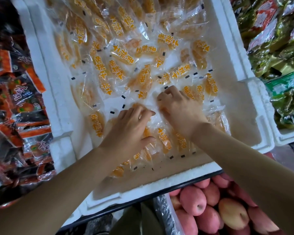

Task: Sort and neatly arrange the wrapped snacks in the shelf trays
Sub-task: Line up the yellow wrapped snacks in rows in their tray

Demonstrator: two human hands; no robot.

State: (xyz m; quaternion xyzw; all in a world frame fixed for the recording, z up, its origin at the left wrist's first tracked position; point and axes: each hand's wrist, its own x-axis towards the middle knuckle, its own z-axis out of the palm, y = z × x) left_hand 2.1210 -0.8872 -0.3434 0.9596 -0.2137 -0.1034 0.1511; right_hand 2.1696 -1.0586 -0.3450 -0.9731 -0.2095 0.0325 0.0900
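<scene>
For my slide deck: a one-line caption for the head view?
Left hand and right hand reach among clear-wrapped orange snacks in a white foam tray.

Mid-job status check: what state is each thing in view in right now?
Foam tray, partly filled, bare along its near and right sides.
Peach packets, sealed, scattered and overlapping.
Left hand, palm down on packets, grip unclear.
Right hand, fingers curled, pinching packets.
Red-black packets, heaped at left.
Green packets, heaped at right.
Apples, piled below the tray.
</scene>
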